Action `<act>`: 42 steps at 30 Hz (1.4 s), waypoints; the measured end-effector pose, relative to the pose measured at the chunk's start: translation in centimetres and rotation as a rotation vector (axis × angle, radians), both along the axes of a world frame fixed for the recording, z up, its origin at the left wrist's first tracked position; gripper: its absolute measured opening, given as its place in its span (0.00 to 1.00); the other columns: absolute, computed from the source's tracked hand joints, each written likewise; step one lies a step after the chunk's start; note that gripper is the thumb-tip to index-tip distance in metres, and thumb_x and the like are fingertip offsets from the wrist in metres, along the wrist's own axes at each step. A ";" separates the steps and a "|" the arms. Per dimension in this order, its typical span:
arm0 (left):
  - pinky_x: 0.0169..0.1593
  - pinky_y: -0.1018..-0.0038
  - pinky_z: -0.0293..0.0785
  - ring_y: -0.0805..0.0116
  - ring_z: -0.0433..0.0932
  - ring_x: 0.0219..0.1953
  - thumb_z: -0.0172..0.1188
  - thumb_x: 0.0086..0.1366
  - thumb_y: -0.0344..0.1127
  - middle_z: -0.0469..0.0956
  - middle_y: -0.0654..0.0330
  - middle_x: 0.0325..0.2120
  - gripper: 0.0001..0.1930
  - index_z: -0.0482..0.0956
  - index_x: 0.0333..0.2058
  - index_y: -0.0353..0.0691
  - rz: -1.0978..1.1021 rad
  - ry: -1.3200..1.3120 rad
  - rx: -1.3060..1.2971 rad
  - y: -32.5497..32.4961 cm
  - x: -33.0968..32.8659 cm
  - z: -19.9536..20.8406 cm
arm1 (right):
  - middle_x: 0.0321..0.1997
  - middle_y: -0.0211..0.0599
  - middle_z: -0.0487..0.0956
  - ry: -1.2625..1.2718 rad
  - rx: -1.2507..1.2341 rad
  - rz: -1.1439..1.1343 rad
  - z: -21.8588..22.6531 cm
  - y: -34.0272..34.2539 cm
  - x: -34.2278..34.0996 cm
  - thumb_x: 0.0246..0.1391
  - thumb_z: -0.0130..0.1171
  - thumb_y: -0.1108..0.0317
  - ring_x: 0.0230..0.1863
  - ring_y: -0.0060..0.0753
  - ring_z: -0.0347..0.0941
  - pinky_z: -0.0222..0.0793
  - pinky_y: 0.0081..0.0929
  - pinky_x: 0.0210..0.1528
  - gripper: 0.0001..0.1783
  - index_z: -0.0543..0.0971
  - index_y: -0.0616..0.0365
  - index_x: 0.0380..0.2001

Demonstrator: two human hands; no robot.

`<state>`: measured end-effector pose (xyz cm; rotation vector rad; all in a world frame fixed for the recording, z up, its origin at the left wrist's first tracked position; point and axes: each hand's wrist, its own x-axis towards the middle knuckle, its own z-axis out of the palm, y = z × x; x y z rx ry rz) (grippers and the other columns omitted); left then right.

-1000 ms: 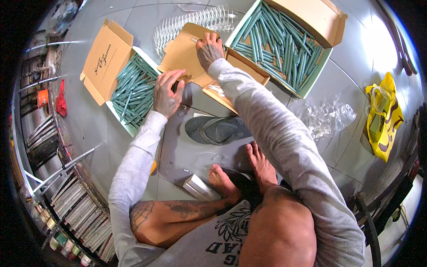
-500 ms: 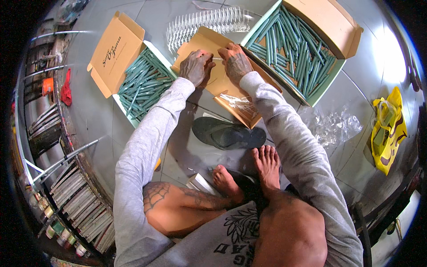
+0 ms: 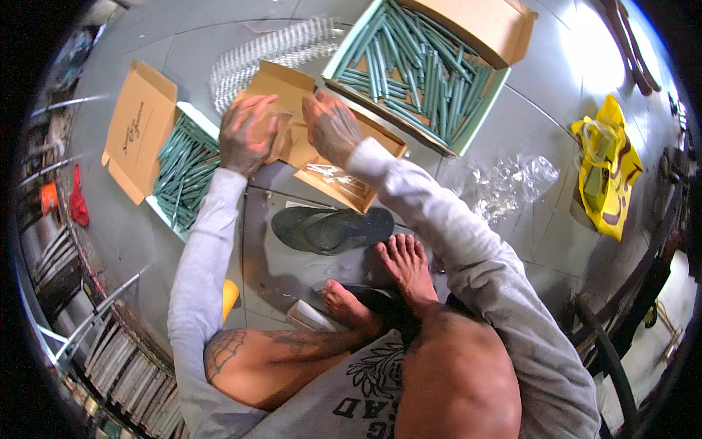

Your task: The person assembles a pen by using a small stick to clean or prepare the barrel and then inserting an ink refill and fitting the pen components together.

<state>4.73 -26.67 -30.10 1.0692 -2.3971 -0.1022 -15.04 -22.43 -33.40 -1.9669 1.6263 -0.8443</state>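
Two bare hands over one small open cardboard box (image 3: pixel 358 196), set on the grey tiled floor (image 3: pixel 556 234) between the left carton (image 3: pixel 197 117) and the right carton (image 3: pixel 486 113). Left hand (image 3: pixel 247 137) beside the raised flap, fingers extended and thumb apart, apparently grasping nothing. Right hand (image 3: pixel 333 130) curled at the box; fingertips hidden, so cannot tell of anything pinched in that grip.

Likeliest mishap: a wrist or sleeve catching the low wall and tipping out the thin white sticks (image 3: pixel 327 174), loose in the near end. Also possible: a knock to the left carton from the nearby left hand, scattering its heaped slim green sticks (image 3: pixel 183 172). From a shifted foot (image 3: pixel 409 272), perhaps a push of the dark flip-flop (image 3: pixel 333 228) into the box's near corner.

On the left carton's lid (image 3: pixel 139 132), dark script in short lines, smeared by blur. On the grey garment (image 3: pixel 307 417), bold dark capitals, upside down below a leafy emblem, partly lost in folds. On the yellow plastic bag (image 3: pixel 607 168), dark curved print, no legible word.
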 end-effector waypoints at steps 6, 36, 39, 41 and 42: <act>0.43 0.77 0.73 0.76 0.76 0.35 0.62 0.67 0.40 0.80 0.63 0.34 0.16 0.82 0.49 0.38 0.316 0.422 0.773 6.4 -3.2 1.9 | 0.29 0.51 0.81 -0.161 0.163 0.056 0.0 9.3 -5.6 0.56 0.59 0.70 0.31 0.55 0.80 0.76 0.41 0.36 0.07 0.79 0.64 0.32; 0.33 0.85 0.66 0.85 0.71 0.30 0.66 0.64 0.46 0.81 0.70 0.30 0.17 0.85 0.42 0.37 0.241 0.747 1.488 12.2 -6.1 5.4 | 0.43 0.40 0.81 -1.300 0.701 -0.053 4.7 14.1 -6.2 0.61 0.58 0.75 0.39 0.30 0.80 0.78 0.29 0.39 0.19 0.69 0.63 0.55; 0.33 0.86 0.64 0.85 0.70 0.29 0.66 0.64 0.47 0.81 0.70 0.32 0.17 0.85 0.42 0.39 0.310 0.766 1.606 12.7 -5.5 5.5 | 0.44 0.39 0.81 -0.939 0.306 0.013 6.0 14.6 -5.7 0.56 0.62 0.77 0.39 0.33 0.80 0.76 0.30 0.40 0.19 0.74 0.61 0.51; 0.33 0.85 0.65 0.85 0.69 0.28 0.64 0.65 0.47 0.81 0.70 0.33 0.17 0.84 0.42 0.39 0.346 0.752 1.694 12.8 -5.2 5.8 | 0.43 0.39 0.81 -0.576 0.027 0.112 7.1 14.3 -6.3 0.53 0.65 0.77 0.38 0.34 0.80 0.76 0.29 0.40 0.17 0.78 0.59 0.47; 0.33 0.85 0.67 0.84 0.69 0.28 0.64 0.65 0.47 0.81 0.70 0.33 0.17 0.84 0.41 0.38 0.354 0.731 1.735 12.8 -5.2 6.1 | 0.40 0.39 0.81 -0.462 -0.079 0.067 7.1 14.3 -6.0 0.50 0.68 0.77 0.36 0.36 0.80 0.75 0.28 0.39 0.12 0.81 0.58 0.40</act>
